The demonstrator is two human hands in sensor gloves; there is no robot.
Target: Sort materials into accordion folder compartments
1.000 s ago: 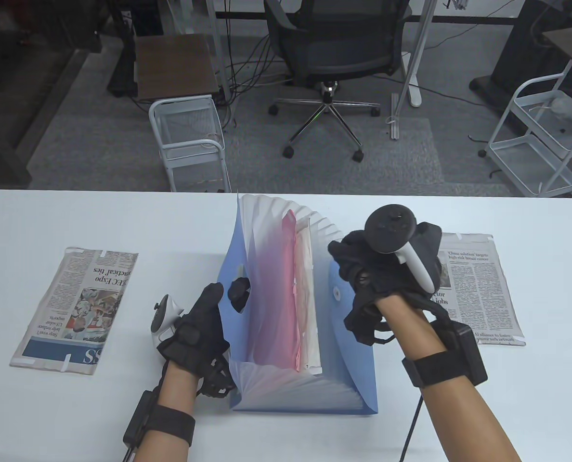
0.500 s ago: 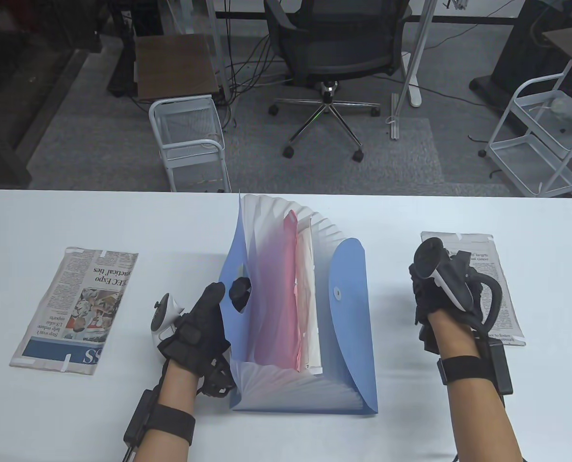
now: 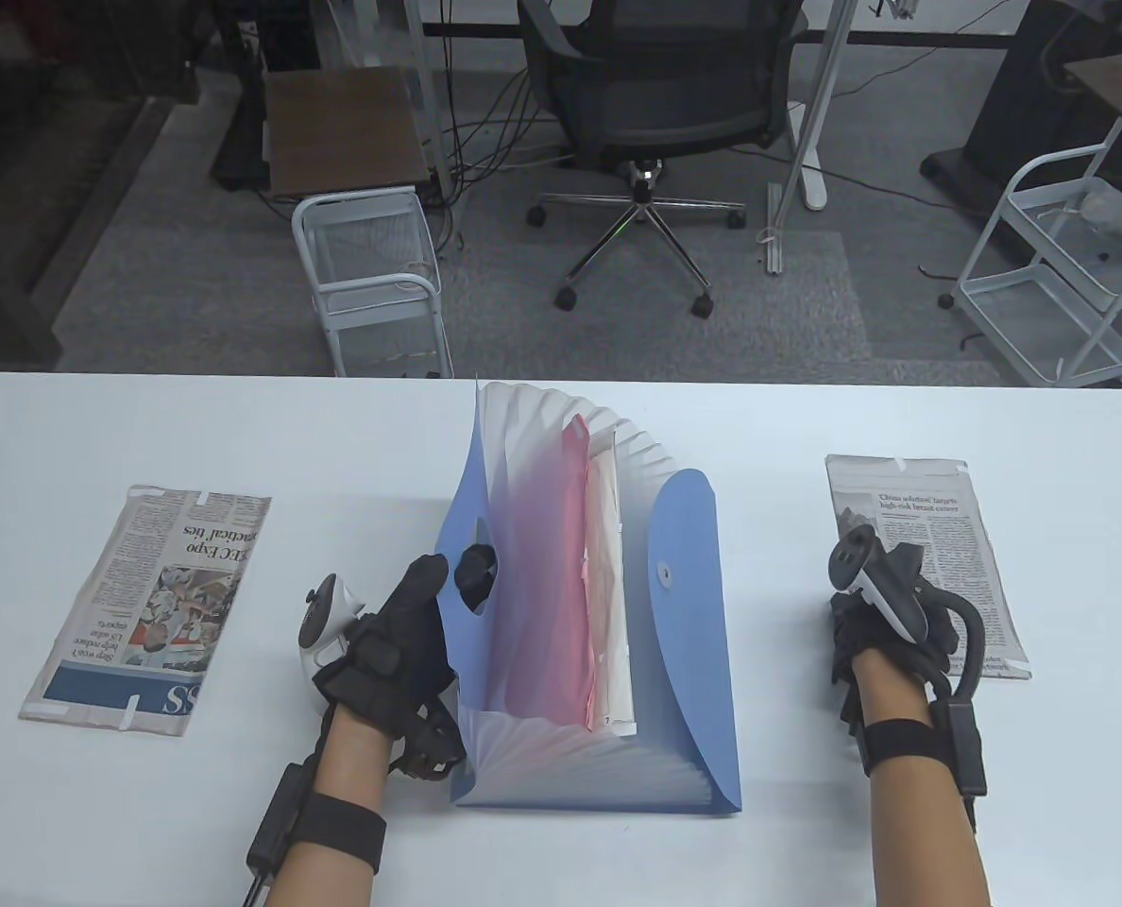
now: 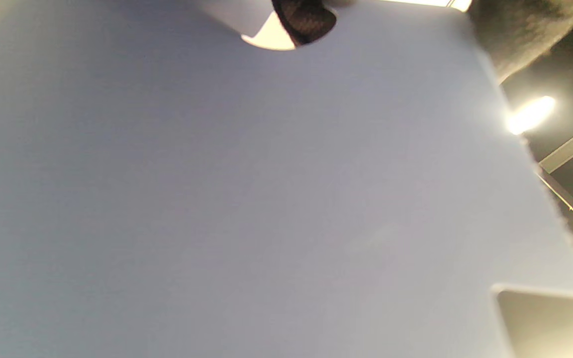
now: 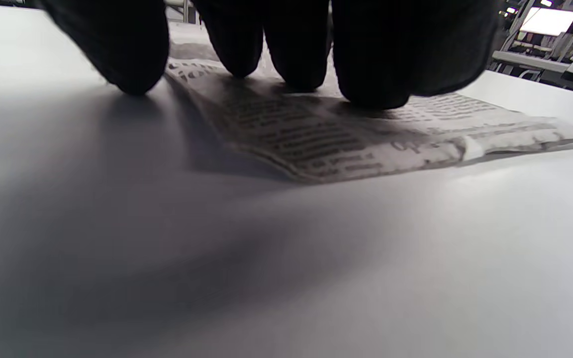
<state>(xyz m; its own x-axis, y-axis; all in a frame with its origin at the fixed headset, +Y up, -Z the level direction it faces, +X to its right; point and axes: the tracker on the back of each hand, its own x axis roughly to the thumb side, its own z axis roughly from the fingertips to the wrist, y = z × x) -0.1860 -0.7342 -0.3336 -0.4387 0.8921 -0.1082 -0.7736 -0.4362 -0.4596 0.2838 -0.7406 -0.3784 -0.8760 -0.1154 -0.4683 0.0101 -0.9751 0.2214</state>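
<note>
A blue accordion folder [image 3: 684,605] stands fanned open mid-table, with pink and cream sheets [image 3: 570,586] in its middle pockets. My left hand [image 3: 443,576] grips the folder's left front panel, one finger showing in the panel's notch. That panel [image 4: 217,189] fills the left wrist view, with a fingertip [image 4: 306,17] in the notch. My right hand [image 3: 863,614] is down at the near left part of the right folded newspaper [image 3: 939,529]. In the right wrist view three fingertips [image 5: 366,59] press on that newspaper [image 5: 326,144] and one touches the table beside it.
A second folded newspaper [image 3: 155,595] lies flat on the white table [image 3: 98,425] at the left. Beyond the table's far edge stand an office chair [image 3: 655,104] and white wire carts [image 3: 372,274].
My right hand left the folder's right flap, swung right and came down onto the right newspaper. My left hand kept its hold, and the folder leaned slightly to the right.
</note>
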